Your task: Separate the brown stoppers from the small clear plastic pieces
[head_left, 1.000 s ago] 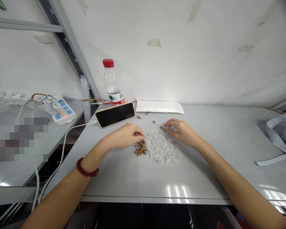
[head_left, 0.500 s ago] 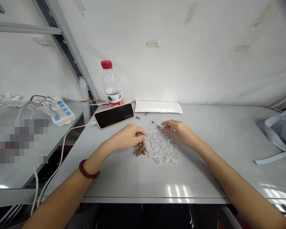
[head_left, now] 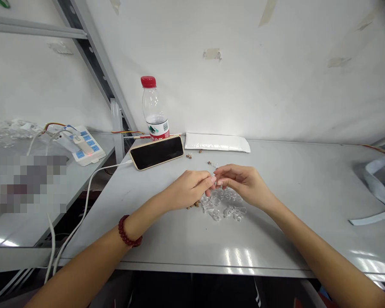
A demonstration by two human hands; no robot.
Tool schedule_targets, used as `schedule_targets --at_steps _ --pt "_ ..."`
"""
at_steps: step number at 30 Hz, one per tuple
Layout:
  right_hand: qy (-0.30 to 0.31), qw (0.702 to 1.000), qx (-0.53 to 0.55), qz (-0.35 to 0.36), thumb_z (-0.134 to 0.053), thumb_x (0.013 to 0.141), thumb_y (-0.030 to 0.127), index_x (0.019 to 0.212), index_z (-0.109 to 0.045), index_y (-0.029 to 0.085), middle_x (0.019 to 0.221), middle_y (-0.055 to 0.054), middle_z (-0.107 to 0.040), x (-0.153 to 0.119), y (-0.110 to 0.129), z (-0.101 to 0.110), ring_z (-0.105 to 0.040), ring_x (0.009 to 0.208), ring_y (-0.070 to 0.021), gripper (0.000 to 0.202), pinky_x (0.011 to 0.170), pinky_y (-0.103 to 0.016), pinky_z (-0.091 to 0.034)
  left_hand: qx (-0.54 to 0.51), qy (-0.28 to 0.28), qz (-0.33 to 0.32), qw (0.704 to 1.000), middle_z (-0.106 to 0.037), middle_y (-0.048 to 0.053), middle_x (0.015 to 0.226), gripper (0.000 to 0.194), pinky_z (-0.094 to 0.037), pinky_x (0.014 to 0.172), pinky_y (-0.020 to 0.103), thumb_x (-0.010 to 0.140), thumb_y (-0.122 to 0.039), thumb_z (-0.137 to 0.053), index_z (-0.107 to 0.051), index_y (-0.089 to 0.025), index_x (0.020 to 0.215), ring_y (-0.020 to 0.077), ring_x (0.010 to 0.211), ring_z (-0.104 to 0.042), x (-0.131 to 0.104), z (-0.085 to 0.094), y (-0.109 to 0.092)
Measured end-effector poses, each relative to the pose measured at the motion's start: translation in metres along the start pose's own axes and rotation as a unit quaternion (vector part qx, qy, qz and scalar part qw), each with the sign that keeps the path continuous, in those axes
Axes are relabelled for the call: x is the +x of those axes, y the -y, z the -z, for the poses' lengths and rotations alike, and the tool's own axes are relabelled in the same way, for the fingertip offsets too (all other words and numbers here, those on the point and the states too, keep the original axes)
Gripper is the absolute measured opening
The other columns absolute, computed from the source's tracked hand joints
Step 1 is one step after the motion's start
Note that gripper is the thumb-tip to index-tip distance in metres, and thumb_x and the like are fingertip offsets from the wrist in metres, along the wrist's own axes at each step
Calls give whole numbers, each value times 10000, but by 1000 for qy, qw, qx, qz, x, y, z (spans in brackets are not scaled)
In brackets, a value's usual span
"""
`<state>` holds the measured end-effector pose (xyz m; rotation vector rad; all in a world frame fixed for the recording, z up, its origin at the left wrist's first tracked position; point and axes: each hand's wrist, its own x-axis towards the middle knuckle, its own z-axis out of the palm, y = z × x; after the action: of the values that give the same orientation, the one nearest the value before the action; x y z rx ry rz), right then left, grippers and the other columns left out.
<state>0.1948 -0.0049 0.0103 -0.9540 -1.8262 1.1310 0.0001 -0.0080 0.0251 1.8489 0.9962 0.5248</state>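
My left hand is closed in a pinch, thumb against index finger, above the pile. Meeting its fingertips from the other side is my right hand, its thumb and fingers drawn together. Whatever small item sits between the fingertips is too small and too covered to make out. Beneath both hands lies a heap of small clear pieces, partly hidden. Small brown cork-like plugs show under my left hand, mostly covered by it. Just behind my fingertips lies a small clear piece with a brown end.
A phone on a white cable leans against a red-capped bottle. A white padded packet lies by the wall, with a few brown bits before it. A power strip is at left, a grey-blue strap at right.
My left hand has moved right from the brown plugs, over the clear pile. My right hand has shifted slightly, and the fingertips of both hands now meet. The view has shifted a little.
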Motion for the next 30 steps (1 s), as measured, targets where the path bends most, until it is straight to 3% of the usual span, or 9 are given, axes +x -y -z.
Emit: schedule_targets --at_steps 5,9,12,15,20,24,27,30 --pt "26 997 -68 27 -620 818 265 859 -690 182 806 -40 -687 -1 3 1 -640 731 -156 115 662 -310 -534 -32 22 32 999 -529 -18 598 278 -373 432 200 867 -355 -435 -513 -165 680 91 489 -494 -1 1 2" --pt "29 986 -154 55 -615 825 233 808 -683 182 763 -25 -671 0 1 5 -606 699 -139 87 644 -296 -508 18 0 24 1000 -485 -29 540 223 -336 428 196 813 -258 -460 -520 -157 623 79 470 -443 0 6 6" --pt "19 985 -154 70 -620 829 238 825 -679 185 779 -25 -672 0 1 7 -606 706 -138 80 646 -292 -512 33 -3 20 999 -548 -12 605 282 -341 433 196 852 -349 -456 -565 -153 681 76 486 -450 1 7 5" --pt "14 984 -151 91 -608 841 245 851 -677 193 800 -27 -675 -1 1 4 -618 729 -141 87 654 -293 -525 -8 29 35 999 -544 -16 591 338 -363 420 192 865 -429 -456 -547 -155 690 76 466 -469 2 5 2" --pt "11 976 -176 128 -575 865 228 861 -674 194 781 -30 -677 -3 1 -3 -617 705 -135 104 621 -284 -523 -52 22 58 997 -505 -25 532 300 -393 408 190 834 -370 -500 -517 -157 623 87 460 -501 1 0 1" --pt "16 977 -179 115 -599 851 216 847 -673 192 782 -27 -676 -3 1 -4 -618 705 -133 78 629 -275 -525 -67 -3 79 995 -506 -26 522 205 -401 391 201 787 -333 -535 -575 -160 683 104 455 -511 1 -1 5" --pt "13 972 -207 110 -601 843 190 846 -667 186 783 -25 -677 -1 -1 0 -608 691 -133 66 607 -266 -507 -46 -12 57 997 -535 -23 532 165 -412 444 209 758 -310 -564 -613 -157 718 108 488 -528 2 5 6" --pt "12 952 -284 112 -598 838 184 841 -660 175 772 -39 -668 1 -8 8 -591 677 -148 63 573 -276 -476 19 29 44 998 -623 1 601 129 -424 517 214 714 -269 -606 -648 -147 713 118 564 -567 1 17 4"
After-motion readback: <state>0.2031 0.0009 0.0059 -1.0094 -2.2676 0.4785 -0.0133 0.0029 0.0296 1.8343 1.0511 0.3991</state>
